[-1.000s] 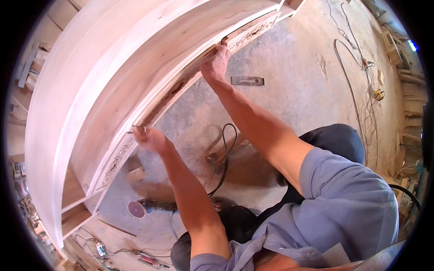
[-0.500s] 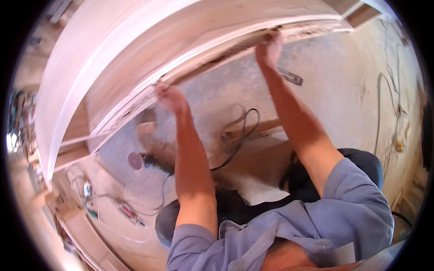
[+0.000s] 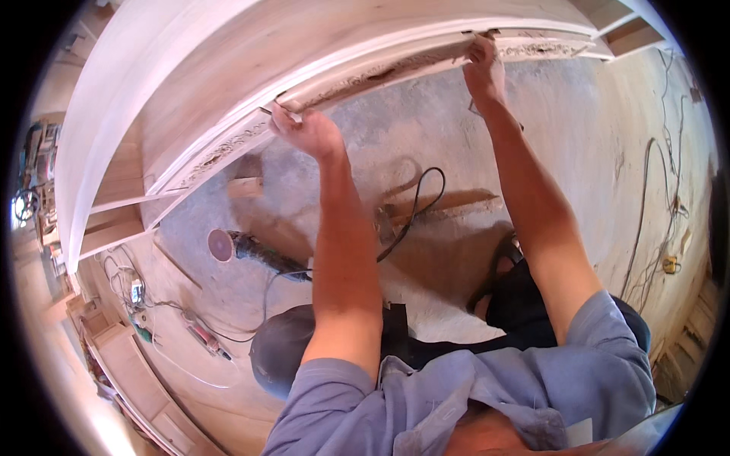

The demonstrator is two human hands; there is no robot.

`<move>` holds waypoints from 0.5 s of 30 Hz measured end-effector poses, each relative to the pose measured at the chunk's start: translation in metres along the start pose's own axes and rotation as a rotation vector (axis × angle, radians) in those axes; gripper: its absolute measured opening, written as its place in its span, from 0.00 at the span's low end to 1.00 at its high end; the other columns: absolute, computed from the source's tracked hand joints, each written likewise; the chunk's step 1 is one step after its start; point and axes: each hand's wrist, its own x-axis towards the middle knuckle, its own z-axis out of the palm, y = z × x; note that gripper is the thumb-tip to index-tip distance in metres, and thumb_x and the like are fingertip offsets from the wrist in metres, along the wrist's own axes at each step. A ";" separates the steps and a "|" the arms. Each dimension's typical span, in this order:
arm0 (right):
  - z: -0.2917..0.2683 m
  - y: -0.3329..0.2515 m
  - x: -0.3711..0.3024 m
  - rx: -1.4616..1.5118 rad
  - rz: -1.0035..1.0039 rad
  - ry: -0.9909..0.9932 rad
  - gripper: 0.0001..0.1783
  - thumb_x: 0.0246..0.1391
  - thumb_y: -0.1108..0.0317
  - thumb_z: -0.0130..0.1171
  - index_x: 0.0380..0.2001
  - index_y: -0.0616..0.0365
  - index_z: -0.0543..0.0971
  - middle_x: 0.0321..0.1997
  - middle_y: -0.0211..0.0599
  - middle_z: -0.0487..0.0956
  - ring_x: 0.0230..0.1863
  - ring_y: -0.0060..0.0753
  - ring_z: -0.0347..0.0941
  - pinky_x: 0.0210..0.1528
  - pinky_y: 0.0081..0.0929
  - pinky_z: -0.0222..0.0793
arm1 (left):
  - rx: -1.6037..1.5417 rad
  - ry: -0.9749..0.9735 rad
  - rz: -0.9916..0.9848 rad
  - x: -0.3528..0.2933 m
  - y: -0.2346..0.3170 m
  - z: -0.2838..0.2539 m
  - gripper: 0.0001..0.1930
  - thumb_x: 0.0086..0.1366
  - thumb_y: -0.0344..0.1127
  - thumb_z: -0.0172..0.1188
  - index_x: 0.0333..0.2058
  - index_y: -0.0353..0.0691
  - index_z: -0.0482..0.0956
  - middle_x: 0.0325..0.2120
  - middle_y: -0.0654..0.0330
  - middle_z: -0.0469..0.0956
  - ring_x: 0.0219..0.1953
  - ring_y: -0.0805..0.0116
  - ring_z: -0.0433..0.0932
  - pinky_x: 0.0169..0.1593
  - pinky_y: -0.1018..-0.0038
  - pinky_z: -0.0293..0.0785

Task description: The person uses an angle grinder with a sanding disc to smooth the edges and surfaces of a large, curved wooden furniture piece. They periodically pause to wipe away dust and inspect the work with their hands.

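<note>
A long carved wooden panel [image 3: 380, 74] sits along the lower front of a pale wooden cabinet [image 3: 228, 91], between two other carved sections. My left hand [image 3: 310, 135] grips the panel's left end, with fingers curled at its top edge. At its right end my right hand [image 3: 484, 70] has its fingers closed on the panel's edge. Small dark gaps show beside the fingertips at both ends. A carved section [image 3: 224, 154] continues left of my left hand, and another carved section [image 3: 540, 50] lies right of my right hand.
On the floor left of my left forearm lies an angle grinder [image 3: 262, 252] with a round sanding disc. A thin rotary tool [image 3: 204, 334] and tangled cords are farther left. Wood offcuts [image 3: 245, 188] lie under the cabinet's front. A yellow socket [image 3: 670, 264] with cables is at right.
Both hands have shifted slightly up and right in view, still at the panel's ends. The view has moved too, and the flat dark tool is now mostly hidden behind my right forearm.
</note>
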 end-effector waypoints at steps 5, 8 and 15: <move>-0.001 -0.013 -0.016 -0.137 -0.055 0.158 0.14 0.48 0.71 0.56 0.41 0.62 0.76 0.31 0.55 0.78 0.36 0.60 0.74 0.41 0.46 0.70 | -0.153 0.071 0.143 -0.003 0.012 -0.007 0.08 0.63 0.25 0.55 0.40 0.31 0.74 0.37 0.56 0.68 0.44 0.63 0.69 0.50 0.68 0.67; -0.038 0.002 -0.047 -0.241 -0.157 0.115 0.22 0.45 0.74 0.55 0.48 0.58 0.73 0.45 0.46 0.78 0.50 0.46 0.74 0.54 0.40 0.68 | 0.149 0.104 0.138 -0.037 0.026 -0.030 0.09 0.60 0.24 0.54 0.40 0.29 0.75 0.40 0.53 0.69 0.44 0.61 0.69 0.46 0.68 0.66; -0.102 0.012 -0.233 -0.948 -0.277 -1.317 0.47 0.40 0.68 0.66 0.67 0.55 0.62 0.59 0.55 0.68 0.62 0.63 0.64 0.59 0.57 0.66 | -0.340 0.180 -0.350 -0.035 0.053 -0.055 0.07 0.60 0.27 0.50 0.29 0.31 0.78 0.25 0.63 0.71 0.32 0.70 0.70 0.35 0.74 0.64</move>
